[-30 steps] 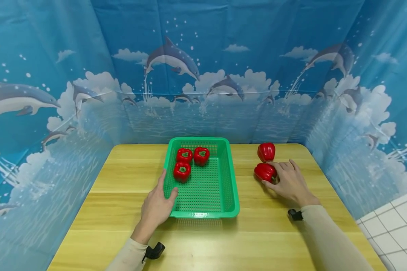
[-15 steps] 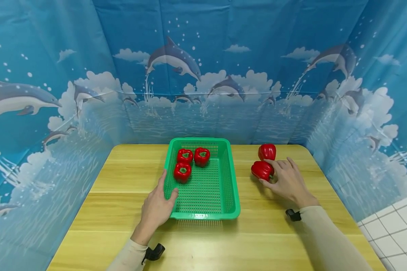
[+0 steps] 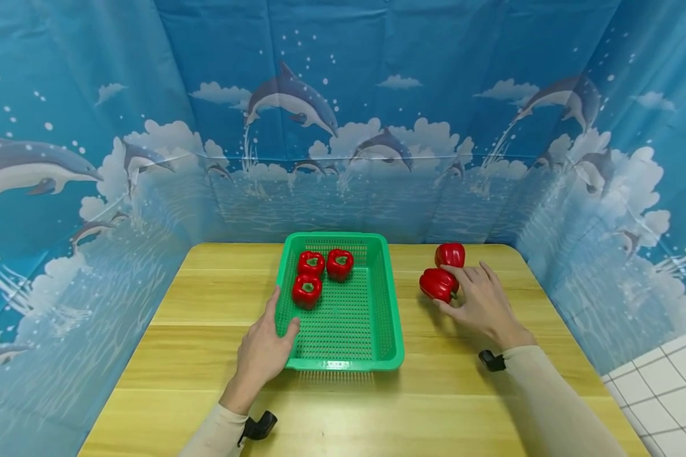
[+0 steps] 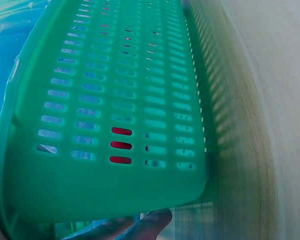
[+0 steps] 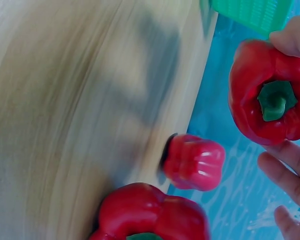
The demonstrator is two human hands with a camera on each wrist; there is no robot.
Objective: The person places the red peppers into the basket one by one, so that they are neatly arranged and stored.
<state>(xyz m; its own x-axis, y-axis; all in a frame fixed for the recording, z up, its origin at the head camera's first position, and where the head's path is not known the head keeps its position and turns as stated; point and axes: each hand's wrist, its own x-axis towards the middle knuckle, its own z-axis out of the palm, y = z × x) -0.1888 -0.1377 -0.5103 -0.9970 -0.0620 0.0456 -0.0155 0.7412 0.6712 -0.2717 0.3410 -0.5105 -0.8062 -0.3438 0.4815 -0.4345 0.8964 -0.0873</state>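
Three red bell peppers (image 3: 307,291) stand stem up in the back left of a green plastic basket (image 3: 399,330). At its near left corner, my left hand (image 3: 265,346) holds the basket, thumb over the rim and fingers along the outer left wall. My right hand (image 3: 483,304) pinches a red bell pepper (image 3: 437,284) between thumb and fingers, its green stem turned toward the right wrist camera. Behind it lies another bell pepper (image 3: 450,254) on the table. The right wrist view also shows a nearer bell pepper (image 5: 150,212), which my hand hides in the head view.
The wooden table (image 3: 206,298) carries the basket left of centre. A blue curtain (image 3: 343,209) printed with dolphins hangs along the back and both sides. White tiles (image 3: 663,381) show beyond the right edge.
My right hand has shifted slightly left and back, and the bell pepper in its fingers has moved left toward the basket. My left hand and the basket have barely moved.
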